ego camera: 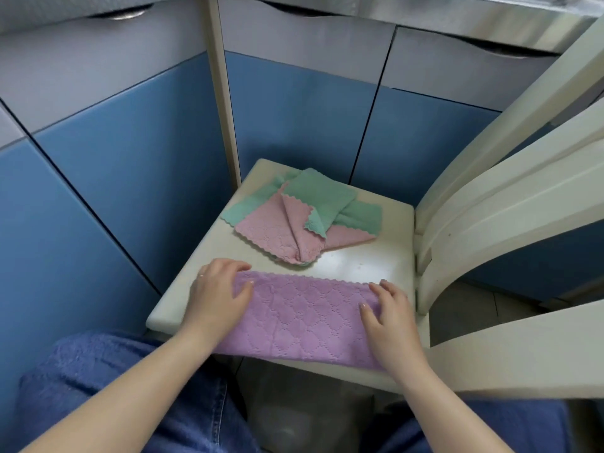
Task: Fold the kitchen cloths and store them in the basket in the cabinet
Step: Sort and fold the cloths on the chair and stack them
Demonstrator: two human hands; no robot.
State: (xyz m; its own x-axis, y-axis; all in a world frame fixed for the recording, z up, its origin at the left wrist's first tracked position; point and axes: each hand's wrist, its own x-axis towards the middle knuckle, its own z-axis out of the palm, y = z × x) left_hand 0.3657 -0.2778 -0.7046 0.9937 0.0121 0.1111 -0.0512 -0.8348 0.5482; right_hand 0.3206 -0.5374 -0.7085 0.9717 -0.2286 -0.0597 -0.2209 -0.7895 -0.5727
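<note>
Pressing flat on a purple cloth (304, 318) at the near edge of a cream chair seat (359, 266), we see both hands spread wide.

Nearest us are blue-jeaned legs (183, 410) and two bare forearms reaching forward. Our left hand (219, 295) lies with straight fingers on the cloth's left end, and our right hand (392, 315) lies the same way on its right end; neither grips anything. We see the purple cloth folded into a long strip running left to right, its near edge hanging slightly over the seat front. Farther back on the seat, apart from the strip, we find a loose pile: a pink cloth (271, 230) with green cloths (320, 194) overlapping it. The chair's back (490, 197) curves up at right. Beyond stand closed blue cabinet doors (130, 152).
</note>
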